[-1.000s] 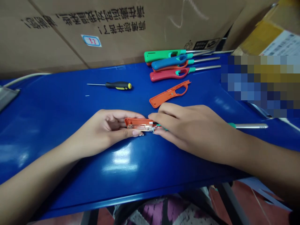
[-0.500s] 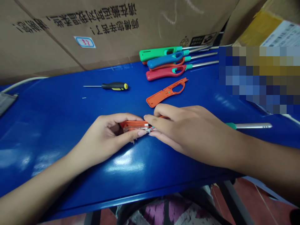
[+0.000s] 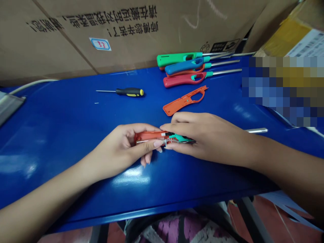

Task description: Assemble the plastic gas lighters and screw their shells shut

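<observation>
An opened orange long-nosed lighter (image 3: 149,136) lies between my two hands, its inner parts facing up. My left hand (image 3: 129,143) grips its butt end, thumb pressed along a clear fuel tank (image 3: 140,141) in the shell. Over the handle's front half, my right hand (image 3: 210,138) has its fingers closed around the lighter near a teal trigger (image 3: 181,137). Thin wires show beside the trigger. The metal nozzle (image 3: 257,130) sticks out beyond my right hand, which hides the middle of the lighter. Behind my hands lies the loose orange half shell (image 3: 186,100).
A black and yellow screwdriver (image 3: 130,92) lies at the back left. Several assembled lighters, among them a red one (image 3: 184,80) and a green one (image 3: 177,59), lie together by a cardboard box (image 3: 76,64). All rest on a blue table (image 3: 76,114).
The view has shifted, so things on the table appear further right. My right fingers have moved back, uncovering the teal trigger and wires. The nozzle shows less behind my right arm.
</observation>
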Available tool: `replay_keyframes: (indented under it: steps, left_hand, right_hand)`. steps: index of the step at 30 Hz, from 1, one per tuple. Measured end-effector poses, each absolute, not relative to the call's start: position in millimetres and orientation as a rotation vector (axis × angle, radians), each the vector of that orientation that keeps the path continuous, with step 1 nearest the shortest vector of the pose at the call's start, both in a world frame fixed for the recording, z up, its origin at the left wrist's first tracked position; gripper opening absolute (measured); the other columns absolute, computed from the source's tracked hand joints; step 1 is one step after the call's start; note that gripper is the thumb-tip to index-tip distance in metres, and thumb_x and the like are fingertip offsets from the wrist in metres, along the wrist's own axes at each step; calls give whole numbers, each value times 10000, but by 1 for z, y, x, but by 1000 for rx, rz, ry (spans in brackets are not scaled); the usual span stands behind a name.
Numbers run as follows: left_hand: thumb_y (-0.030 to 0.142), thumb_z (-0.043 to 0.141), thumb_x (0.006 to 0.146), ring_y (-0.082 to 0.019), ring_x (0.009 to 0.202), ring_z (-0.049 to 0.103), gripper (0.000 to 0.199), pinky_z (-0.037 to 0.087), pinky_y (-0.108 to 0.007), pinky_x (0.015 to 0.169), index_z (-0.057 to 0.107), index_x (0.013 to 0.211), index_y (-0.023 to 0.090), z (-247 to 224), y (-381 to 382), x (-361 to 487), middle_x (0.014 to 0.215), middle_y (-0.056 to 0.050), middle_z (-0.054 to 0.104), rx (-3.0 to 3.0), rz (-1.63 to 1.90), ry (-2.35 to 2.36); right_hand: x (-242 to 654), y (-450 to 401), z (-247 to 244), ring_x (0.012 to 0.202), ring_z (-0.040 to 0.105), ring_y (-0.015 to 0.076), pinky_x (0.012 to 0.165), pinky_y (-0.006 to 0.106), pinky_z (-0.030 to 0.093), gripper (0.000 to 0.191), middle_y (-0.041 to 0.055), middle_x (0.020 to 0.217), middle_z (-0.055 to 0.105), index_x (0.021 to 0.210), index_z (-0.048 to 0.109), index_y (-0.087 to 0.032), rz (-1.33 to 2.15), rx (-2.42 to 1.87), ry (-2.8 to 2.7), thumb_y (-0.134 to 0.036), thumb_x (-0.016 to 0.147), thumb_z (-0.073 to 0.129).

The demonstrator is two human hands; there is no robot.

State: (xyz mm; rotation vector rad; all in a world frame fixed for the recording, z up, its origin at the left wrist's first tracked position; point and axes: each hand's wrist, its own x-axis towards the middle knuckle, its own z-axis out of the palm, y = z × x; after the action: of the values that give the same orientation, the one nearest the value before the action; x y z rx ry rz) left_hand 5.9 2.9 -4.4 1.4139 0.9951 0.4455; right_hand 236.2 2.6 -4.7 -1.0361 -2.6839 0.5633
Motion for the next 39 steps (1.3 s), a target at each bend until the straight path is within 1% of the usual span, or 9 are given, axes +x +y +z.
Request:
replay_keyframes:
  steps: [8,13,16,19,25,28,32,36,39]
  left_hand:
    - [244,638,955,-58,521,559,134,512,-132,481,687,940,121,-4,2,1,644,14,641,1212,379,971]
    - [211,648,950,-42,547,552,114,492,-110,486,691,942,105,-4,2,1,708,2,656,966,400,929]
    - [209,656,934,-50,604,576,129,497,-115,513,690,950,86,-4,1,0,804,-35,681,853,421,877]
    - [227,659,929,-46,584,560,151,458,-112,490,670,991,90,-5,-1,-1,802,-34,673,839,434,864]
    - [267,673,930,-40,558,534,167,408,-119,462,641,1005,120,-7,-4,-2,784,-6,652,888,441,875]
    - [266,665,936,-41,565,531,171,404,-125,468,642,1030,125,-9,-4,-1,785,0,645,914,457,874]
    - [257,629,943,-57,576,550,143,428,-146,490,647,977,119,-10,-5,0,781,-8,647,939,490,868]
    - [251,494,950,-100,592,589,234,467,-188,516,673,934,102,-12,-6,0,781,-56,667,900,525,828]
    - [238,470,926,-113,578,590,255,465,-198,507,680,957,96,-12,-6,0,778,-73,677,877,539,833]
  right_hand:
    - [232,6,-12,848,629,171,648,291,433,303,44,1105,617,1235,659,-246,494,-1022,-2675,-380,986,549]
    - [229,9,-17,1062,592,224,850,347,482,331,92,1174,611,1207,669,-183,464,-873,-2511,-378,945,614]
    - [227,9,-17,1078,567,224,959,380,456,236,95,1123,614,1103,699,-168,491,-808,-2437,-320,941,619]
    - [225,8,-16,1106,556,220,998,384,440,194,91,1138,617,1078,702,-174,536,-795,-2440,-222,905,628]
    - [225,8,-17,1160,551,204,1025,355,424,214,100,1166,621,1100,701,-163,593,-767,-2457,-158,911,601]
    - [225,8,-17,1164,554,208,1029,367,431,211,102,1173,619,1098,705,-171,592,-749,-2438,-168,910,610]
    - [224,6,-17,1180,548,221,1040,407,429,244,99,1206,608,1152,695,-196,561,-753,-2458,-196,920,621]
    - [223,5,-18,1155,556,203,1015,378,448,156,92,1191,620,1060,725,-201,582,-764,-2421,-217,949,617]
    - [222,4,-19,1120,572,181,1002,355,464,122,81,1199,618,1012,738,-212,635,-782,-2364,-198,931,648]
